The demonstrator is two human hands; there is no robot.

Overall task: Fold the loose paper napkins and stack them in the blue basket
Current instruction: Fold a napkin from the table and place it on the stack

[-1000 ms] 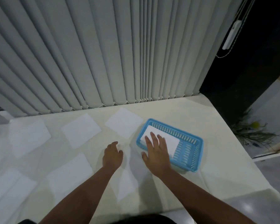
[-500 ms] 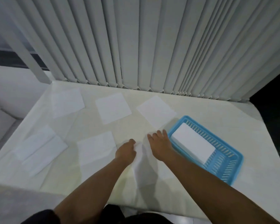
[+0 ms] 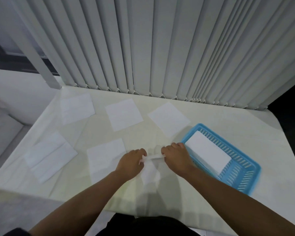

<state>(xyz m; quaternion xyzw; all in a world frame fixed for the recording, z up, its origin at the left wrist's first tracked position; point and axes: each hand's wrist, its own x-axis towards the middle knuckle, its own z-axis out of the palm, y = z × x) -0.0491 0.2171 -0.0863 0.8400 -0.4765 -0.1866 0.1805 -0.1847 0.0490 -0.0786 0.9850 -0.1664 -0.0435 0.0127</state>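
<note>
Thin white paper napkin in hand just below the middle of the frame, its upper edge pinched and lifted between both hands, the rest trailing down toward the cream tabletop; held by two corners, presumably so that the edge can be carried over and matched for a fold. Left hand with fingers closed on the napkin's left end, right hand with fingers closed on its right end, hands near each other and the paper taut between them. Just right of the right hand, a blue slotted plastic basket, angled, already carrying a stack of folded white napkins against its upper-left end, leaving the lower-right part bare; set close to the working spot, likely to keep each drop short. Farther out, loose flat white napkins spread singly: one left of the left hand, three across the upper middle, and two overlapping at the left edge; kept apart, apparently for easy picking. Beyond these, grey vertical blinds filling the top of the frame. Task judged well short of done, most napkins not yet folded.
</note>
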